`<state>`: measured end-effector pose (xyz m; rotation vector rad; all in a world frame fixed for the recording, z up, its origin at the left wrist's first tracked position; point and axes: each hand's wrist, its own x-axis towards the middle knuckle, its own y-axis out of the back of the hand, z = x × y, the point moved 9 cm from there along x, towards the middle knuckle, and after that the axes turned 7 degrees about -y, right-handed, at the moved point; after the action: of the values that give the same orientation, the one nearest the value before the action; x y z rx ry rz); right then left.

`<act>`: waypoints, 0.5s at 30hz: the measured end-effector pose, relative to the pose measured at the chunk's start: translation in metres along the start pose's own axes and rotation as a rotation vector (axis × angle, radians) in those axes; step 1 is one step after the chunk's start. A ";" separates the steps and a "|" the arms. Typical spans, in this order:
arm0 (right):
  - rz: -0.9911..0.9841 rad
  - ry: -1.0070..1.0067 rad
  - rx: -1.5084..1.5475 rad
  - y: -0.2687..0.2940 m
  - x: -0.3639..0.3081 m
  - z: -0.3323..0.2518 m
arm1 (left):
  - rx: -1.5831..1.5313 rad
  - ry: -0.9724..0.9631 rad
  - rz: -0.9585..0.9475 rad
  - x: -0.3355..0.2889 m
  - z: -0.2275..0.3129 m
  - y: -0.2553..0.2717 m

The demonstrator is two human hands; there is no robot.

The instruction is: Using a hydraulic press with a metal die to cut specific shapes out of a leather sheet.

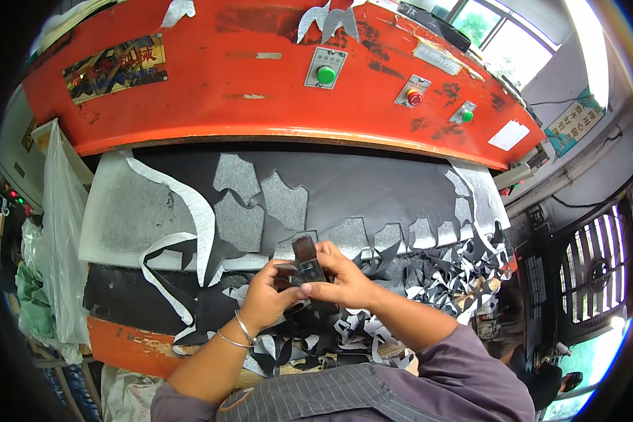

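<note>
While both forearms reach up from the lower edge of the head view, the left hand (266,294) and the right hand (350,280) meet just below the middle of the frame around a dark, angular object (308,271). Its exact kind is hard to tell, since the hands cover much of it. The fingers of both hands are closed on it from either side, and the right thumb lies across its near face.

Behind it, across the centre, a dark sheet (373,184) covers much of the counter (130,221), with pale grey shapes (284,202) showing in it; whether these are openings or pieces lying on top, I cannot tell. Curling offcuts (457,274) pile up at centre right, and a pale strip (202,218) bends down at centre left. A red machine beam (260,116) with a green button (325,75) fills the top.

Handling the object well probably means gripping it by its flat faces, fingertips away from any thin edges, with the two hands sharing the load. Lifting it clear of the loose offcuts would likely help, as would minding the bracelet (243,328) on the left wrist, which could snag.
</note>
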<state>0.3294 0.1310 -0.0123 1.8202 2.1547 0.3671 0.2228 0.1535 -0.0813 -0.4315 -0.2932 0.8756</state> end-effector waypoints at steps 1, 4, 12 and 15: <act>-0.002 0.003 -0.001 0.004 0.004 -0.007 | 0.001 -0.003 0.002 0.001 0.000 0.002; -0.136 0.131 -0.155 0.001 0.016 -0.036 | 0.319 -0.353 0.066 -0.003 0.035 0.018; -0.248 0.336 -1.390 0.063 0.074 0.015 | -0.184 -0.018 0.484 -0.029 0.046 0.077; -0.237 0.375 -1.376 0.080 0.072 0.042 | -1.039 -0.094 0.057 -0.038 0.063 0.063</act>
<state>0.4070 0.2156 -0.0250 0.7052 1.4595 1.6735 0.1309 0.1738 -0.0594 -1.3641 -0.8290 0.7461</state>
